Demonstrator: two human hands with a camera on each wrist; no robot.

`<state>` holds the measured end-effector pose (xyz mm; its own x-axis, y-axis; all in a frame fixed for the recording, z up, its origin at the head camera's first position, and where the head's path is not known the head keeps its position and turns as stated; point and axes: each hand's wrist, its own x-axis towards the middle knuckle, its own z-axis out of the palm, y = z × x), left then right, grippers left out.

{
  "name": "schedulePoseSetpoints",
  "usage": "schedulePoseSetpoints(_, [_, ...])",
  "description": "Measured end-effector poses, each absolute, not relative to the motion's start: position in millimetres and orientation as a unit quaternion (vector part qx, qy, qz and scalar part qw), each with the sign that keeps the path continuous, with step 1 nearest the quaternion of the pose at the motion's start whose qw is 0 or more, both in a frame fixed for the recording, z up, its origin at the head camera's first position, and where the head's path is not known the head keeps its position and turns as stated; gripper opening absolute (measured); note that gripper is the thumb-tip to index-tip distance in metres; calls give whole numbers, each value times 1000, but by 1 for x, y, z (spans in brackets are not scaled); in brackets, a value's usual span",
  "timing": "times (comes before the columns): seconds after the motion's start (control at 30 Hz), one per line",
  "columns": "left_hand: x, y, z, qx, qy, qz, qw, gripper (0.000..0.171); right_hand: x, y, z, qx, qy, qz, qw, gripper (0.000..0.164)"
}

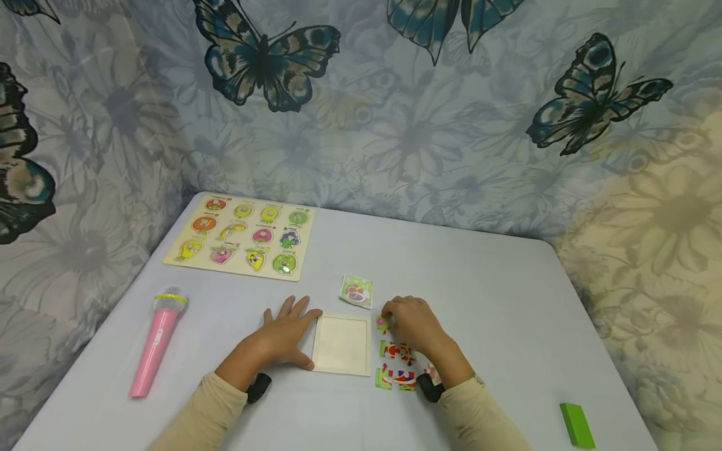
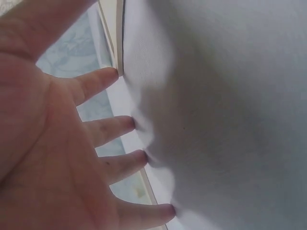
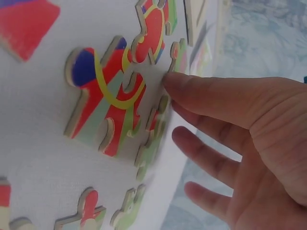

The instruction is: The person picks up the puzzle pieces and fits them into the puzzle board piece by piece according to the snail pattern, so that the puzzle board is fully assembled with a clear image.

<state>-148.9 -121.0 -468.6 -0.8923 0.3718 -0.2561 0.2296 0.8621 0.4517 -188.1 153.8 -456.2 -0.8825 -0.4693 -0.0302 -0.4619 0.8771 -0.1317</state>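
Note:
A square wooden puzzle tray [image 1: 341,345] lies bare on the table. My left hand [image 1: 284,335] spreads its fingers at the tray's left side, with thumb and index fingertip at its edge; in the left wrist view, the index fingertip meets the tray's corner [image 2: 120,57]. Right of the tray, my right hand [image 1: 416,324] pinches a green and pink puzzle piece [image 1: 381,324] between thumb and index finger, its other fingers loosely bent. Below it lie several red, green and blue jigsaw pieces [image 1: 405,377], seen close up as striped pieces [image 3: 108,98] in the right wrist view.
A small picture card [image 1: 356,292] sits above the tray. At the back left is a fruit peg board [image 1: 242,235], and a pink toy microphone [image 1: 158,344] lies at the left. A green block [image 1: 577,426] rests near the front right edge. Patterned cloth walls [image 1: 395,138] stand behind the table.

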Motion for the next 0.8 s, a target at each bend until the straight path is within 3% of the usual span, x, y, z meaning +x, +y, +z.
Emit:
schedulePoseSetpoints(0.23, [-153, -124, -467, 158, 951, 199, 174, 98, -189, 147, -454, -255, 965, -62, 9, 23])
schedulePoseSetpoints(0.47, [-156, -123, -467, 152, 953, 188, 180, 99, -186, 111, -449, -344, 935, -78, -30, 24])
schedulePoseSetpoints(0.8, [-155, -123, -467, 160, 952, 190, 180, 96, -184, 76, -465, -373, 926, -52, -33, 21])
